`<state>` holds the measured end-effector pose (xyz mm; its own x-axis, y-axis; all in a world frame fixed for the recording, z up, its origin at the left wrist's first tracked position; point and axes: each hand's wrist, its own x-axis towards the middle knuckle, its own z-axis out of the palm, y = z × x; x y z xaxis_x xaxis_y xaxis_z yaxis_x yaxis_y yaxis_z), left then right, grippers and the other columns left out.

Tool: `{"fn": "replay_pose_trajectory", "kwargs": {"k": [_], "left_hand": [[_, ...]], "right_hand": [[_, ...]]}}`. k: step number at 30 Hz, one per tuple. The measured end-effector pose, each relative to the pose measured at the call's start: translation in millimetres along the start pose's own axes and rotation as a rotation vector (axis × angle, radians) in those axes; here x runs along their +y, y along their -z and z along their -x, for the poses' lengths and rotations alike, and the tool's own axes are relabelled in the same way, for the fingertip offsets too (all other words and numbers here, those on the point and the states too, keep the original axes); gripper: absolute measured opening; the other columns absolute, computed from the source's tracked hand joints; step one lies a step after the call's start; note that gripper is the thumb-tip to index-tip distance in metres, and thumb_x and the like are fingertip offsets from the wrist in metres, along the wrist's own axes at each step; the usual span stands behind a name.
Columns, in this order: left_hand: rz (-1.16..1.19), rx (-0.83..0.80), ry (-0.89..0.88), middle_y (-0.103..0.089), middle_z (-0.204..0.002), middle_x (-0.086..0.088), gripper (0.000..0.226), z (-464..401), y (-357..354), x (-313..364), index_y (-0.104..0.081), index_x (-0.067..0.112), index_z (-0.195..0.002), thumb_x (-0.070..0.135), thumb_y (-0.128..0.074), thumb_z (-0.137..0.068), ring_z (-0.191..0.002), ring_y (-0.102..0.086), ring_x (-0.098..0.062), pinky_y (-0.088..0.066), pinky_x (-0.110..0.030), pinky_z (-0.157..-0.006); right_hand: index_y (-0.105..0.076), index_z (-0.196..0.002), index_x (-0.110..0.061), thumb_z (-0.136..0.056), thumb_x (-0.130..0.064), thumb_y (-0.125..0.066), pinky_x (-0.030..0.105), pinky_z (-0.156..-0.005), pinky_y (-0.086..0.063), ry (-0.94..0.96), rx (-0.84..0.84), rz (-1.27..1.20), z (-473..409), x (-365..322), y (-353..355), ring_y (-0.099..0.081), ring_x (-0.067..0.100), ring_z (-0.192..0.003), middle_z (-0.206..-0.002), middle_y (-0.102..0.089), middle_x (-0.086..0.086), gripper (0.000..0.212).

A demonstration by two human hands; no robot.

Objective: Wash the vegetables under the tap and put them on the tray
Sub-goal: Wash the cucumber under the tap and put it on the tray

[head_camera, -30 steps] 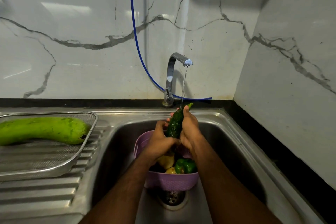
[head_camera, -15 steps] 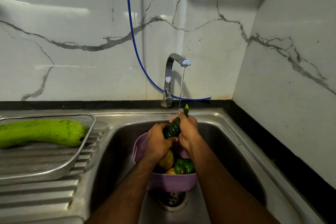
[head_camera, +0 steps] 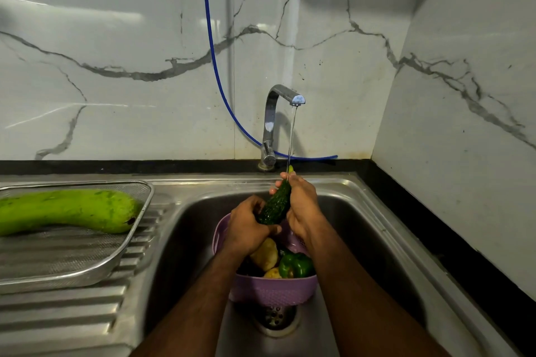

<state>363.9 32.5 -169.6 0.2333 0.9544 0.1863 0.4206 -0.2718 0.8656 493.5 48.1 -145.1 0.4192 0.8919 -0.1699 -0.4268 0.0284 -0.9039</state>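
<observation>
A dark green cucumber [head_camera: 275, 206] stands tilted over the sink, its top end under the thin stream from the chrome tap [head_camera: 280, 113]. My left hand [head_camera: 249, 226] grips its lower end and my right hand [head_camera: 301, 206] holds its upper part. Below them a purple colander [head_camera: 272, 290] sits in the sink with potatoes [head_camera: 265, 253] and a green bell pepper [head_camera: 295, 265]. At the left a long light-green bottle gourd [head_camera: 66, 209] lies on the metal mesh tray [head_camera: 66, 269].
The steel sink basin [head_camera: 362, 240] has a drain [head_camera: 274, 317] just in front of the colander. The tray stands on the ribbed drainboard [head_camera: 58, 319]. A blue hose [head_camera: 214, 61] runs down the marble wall behind the tap. A wall closes off the right side.
Both hands have shifted along the cucumber while it stays under the stream; my right hand now covers more of its upper end. The gourd and colander have not moved.
</observation>
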Motion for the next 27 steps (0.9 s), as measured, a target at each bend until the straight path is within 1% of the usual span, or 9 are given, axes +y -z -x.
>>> {"fn": "replay_pose_trajectory", "kwargs": {"k": [3,6,10,13,15,19,23,25,27], "left_hand": [[0.031,0.015,0.01,-0.069,-0.094,0.005,0.042,0,1,-1,-0.067,0.017,-0.101,0.015,-0.089,-0.066,-0.085,-0.064,-0.009,-0.057,-0.032,-0.073],[0.06,0.036,0.035,-0.07,-0.091,0.003,0.04,0,2,-1,-0.068,0.017,-0.099,0.014,-0.089,-0.065,-0.086,-0.067,-0.016,-0.059,-0.039,-0.078],[0.052,0.028,0.036,-0.07,-0.094,0.003,0.042,1,2,-1,-0.067,0.017,-0.1,0.013,-0.089,-0.064,-0.086,-0.065,-0.012,-0.057,-0.034,-0.077],[0.042,-0.01,0.035,-0.069,-0.095,0.007,0.043,2,1,0,-0.067,0.019,-0.102,0.014,-0.089,-0.066,-0.084,-0.061,-0.003,-0.052,-0.023,-0.07],[0.076,-0.023,0.057,-0.069,-0.093,0.008,0.04,3,1,1,-0.067,0.019,-0.101,0.013,-0.088,-0.067,-0.082,-0.061,-0.001,-0.05,-0.019,-0.065],[0.369,-0.142,0.171,-0.075,-0.1,-0.008,0.027,7,6,8,-0.071,0.014,-0.103,0.008,-0.08,-0.078,-0.086,-0.072,-0.018,-0.059,-0.024,-0.068],[0.774,-0.398,0.377,-0.071,-0.111,-0.017,0.032,5,7,7,-0.068,0.008,-0.12,0.019,-0.059,-0.092,-0.096,-0.068,-0.032,-0.056,-0.047,-0.081],[0.932,-0.47,0.437,-0.067,-0.107,-0.021,0.041,2,9,5,-0.063,0.002,-0.125,0.028,-0.05,-0.095,-0.087,-0.065,-0.032,-0.054,-0.043,-0.072],[0.988,-0.476,0.474,-0.065,-0.097,-0.019,0.05,1,11,6,-0.061,-0.001,-0.125,0.037,-0.037,-0.102,-0.075,-0.063,-0.027,-0.051,-0.034,-0.059]], "right_hand": [[-0.066,-0.113,-0.007,-0.108,-0.025,-0.049,0.037,-0.082,-0.058,-0.017,-0.038,-0.075,0,-1,2,-0.067,0.022,-0.079,-0.094,-0.07,0.012,0.026],[-0.063,-0.117,-0.005,-0.107,-0.012,-0.047,0.038,-0.085,-0.055,-0.051,-0.101,-0.134,3,-4,2,-0.065,0.023,-0.08,-0.092,-0.068,0.012,0.02],[-0.065,-0.109,-0.009,-0.106,-0.017,-0.052,0.038,-0.083,-0.057,-0.027,-0.059,-0.053,2,-1,-2,-0.066,0.022,-0.08,-0.094,-0.068,0.011,0.016],[-0.064,-0.103,-0.01,-0.106,-0.031,-0.053,0.034,-0.073,-0.057,-0.025,0.005,-0.038,3,-3,-2,-0.064,0.019,-0.073,-0.084,-0.065,0.008,0.024],[-0.062,-0.104,-0.009,-0.106,-0.036,-0.054,0.036,-0.075,-0.056,-0.083,-0.045,-0.101,6,-6,3,-0.062,0.019,-0.071,-0.078,-0.062,0.007,0.028],[-0.06,-0.101,-0.009,-0.101,-0.043,-0.057,0.041,-0.082,-0.055,-0.218,-0.222,-0.156,13,-11,11,-0.064,0.025,-0.075,-0.078,-0.064,0.009,0.034],[-0.061,-0.092,-0.01,-0.098,-0.048,-0.059,0.038,-0.077,-0.057,-0.227,-0.373,-0.15,19,-13,13,-0.067,0.028,-0.081,-0.083,-0.066,0.011,0.039],[-0.063,-0.1,-0.009,-0.099,-0.05,-0.056,0.034,-0.068,-0.055,-0.219,-0.391,-0.11,18,-12,13,-0.068,0.025,-0.079,-0.088,-0.07,0.011,0.041],[-0.064,-0.115,-0.007,-0.102,-0.052,-0.049,0.025,-0.047,-0.046,-0.212,-0.363,0.01,17,-9,14,-0.067,0.019,-0.065,-0.098,-0.073,0.013,0.049]]}}
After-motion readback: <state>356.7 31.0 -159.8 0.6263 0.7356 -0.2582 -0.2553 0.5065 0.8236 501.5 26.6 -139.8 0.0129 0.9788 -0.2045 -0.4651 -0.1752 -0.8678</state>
